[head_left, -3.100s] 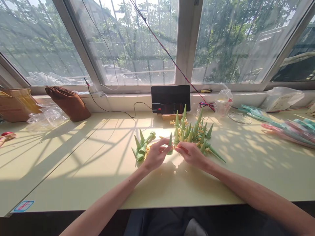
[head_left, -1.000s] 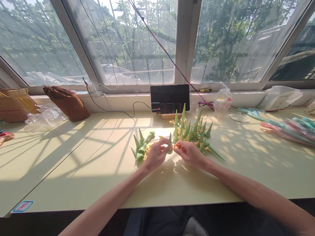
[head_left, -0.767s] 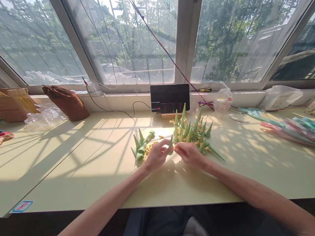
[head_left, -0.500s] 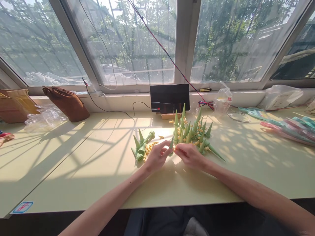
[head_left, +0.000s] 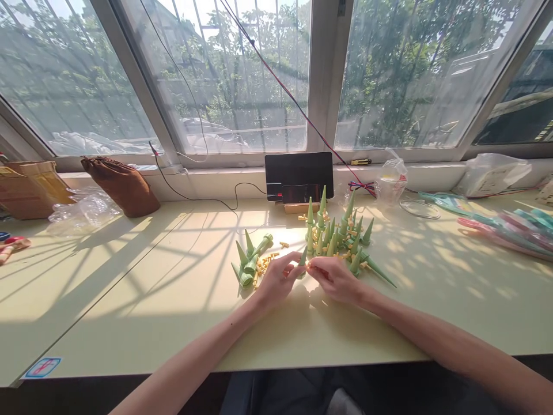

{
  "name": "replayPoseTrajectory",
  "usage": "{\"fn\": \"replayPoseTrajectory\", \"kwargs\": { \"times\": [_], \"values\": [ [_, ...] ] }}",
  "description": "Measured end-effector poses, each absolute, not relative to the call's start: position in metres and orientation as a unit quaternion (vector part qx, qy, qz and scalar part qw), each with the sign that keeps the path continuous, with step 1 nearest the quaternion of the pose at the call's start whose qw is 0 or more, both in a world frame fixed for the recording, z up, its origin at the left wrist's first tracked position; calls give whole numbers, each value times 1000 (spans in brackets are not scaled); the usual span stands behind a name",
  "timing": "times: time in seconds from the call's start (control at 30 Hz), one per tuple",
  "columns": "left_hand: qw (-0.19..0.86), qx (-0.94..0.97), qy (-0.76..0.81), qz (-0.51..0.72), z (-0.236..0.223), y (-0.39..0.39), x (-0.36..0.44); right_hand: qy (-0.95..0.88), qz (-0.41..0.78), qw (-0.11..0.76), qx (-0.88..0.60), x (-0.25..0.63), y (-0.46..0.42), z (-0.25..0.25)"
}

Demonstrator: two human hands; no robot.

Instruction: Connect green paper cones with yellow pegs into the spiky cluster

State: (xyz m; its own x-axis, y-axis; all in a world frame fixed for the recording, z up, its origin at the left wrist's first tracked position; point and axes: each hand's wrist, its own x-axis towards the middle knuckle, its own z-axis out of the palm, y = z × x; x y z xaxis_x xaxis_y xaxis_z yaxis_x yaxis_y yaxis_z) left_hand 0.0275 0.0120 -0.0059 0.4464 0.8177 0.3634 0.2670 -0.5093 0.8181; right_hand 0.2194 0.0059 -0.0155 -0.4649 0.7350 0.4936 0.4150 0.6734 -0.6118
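Note:
My left hand [head_left: 280,278] is closed round a green plastic cone [head_left: 303,257], its tip pointing up. Against the cone's right side my right hand [head_left: 332,278] pinches a small yellow piece [head_left: 308,265], mostly hidden by the fingertips. Left of my hands lie a few loose green cones [head_left: 241,253] beside a pile of small yellow pegs [head_left: 262,266]. Behind my right hand stands a cluster of green cones [head_left: 348,213], many with yellow pegs at their bases.
A black tablet [head_left: 298,170] leans on a stand at the back. Further left are a brown pouch [head_left: 123,187], crumpled clear plastic [head_left: 84,213] and a cardboard box [head_left: 32,190]. At right lie a plastic cup [head_left: 392,180] and bagged pink and green items [head_left: 510,230].
Both hands stay together, still holding the cone and the yellow piece. The whole view has shifted slightly downward in the picture.

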Motion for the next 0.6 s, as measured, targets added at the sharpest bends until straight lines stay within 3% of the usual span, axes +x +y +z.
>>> {"fn": "replayPoseTrajectory", "kwargs": {
  "times": [0.6],
  "values": [
    [436,724,341,411,-3,12,31,-832,178,402,-338,219,9,-21]
  ]
}}
